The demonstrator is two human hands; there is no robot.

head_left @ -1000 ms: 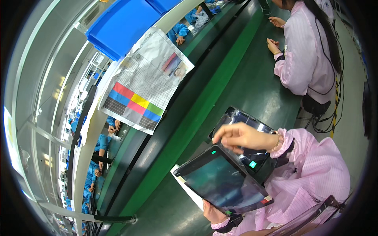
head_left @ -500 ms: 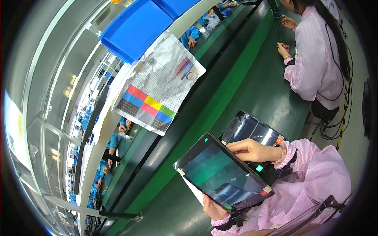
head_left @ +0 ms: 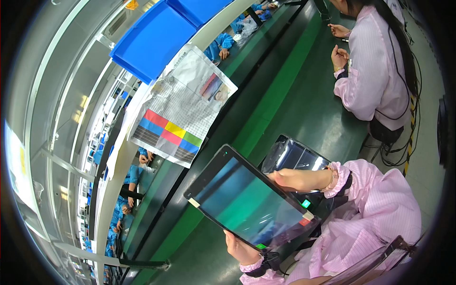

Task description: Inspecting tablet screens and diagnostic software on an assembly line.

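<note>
Head view. Item one: tablet [head_left: 251,204], a flat black rectangle with a glossy glass face that mirrors green and teal; small tabs of tape sit at its corners. It is tilted, its far-left corner raised, and lies between my two hands over the green belt [head_left: 285,85].

Item two: my left hand [head_left: 242,249], palm up beneath the tablet's near edge, fingers curled under it and thumb on the rim, gripping it. A dark strap circles that wrist.

Item three: my right hand [head_left: 299,179], fingers held flat and together, laid along the tablet's right edge and touching it; whether they close round the edge I cannot tell. The pink striped sleeve ends in a gathered cuff.

Item four: a second tablet [head_left: 294,154] in shiny clear film, lying just beyond my right hand.

Item five: printed sheet [head_left: 183,109] with coloured blocks, hanging far left under blue bins [head_left: 152,40].
</note>
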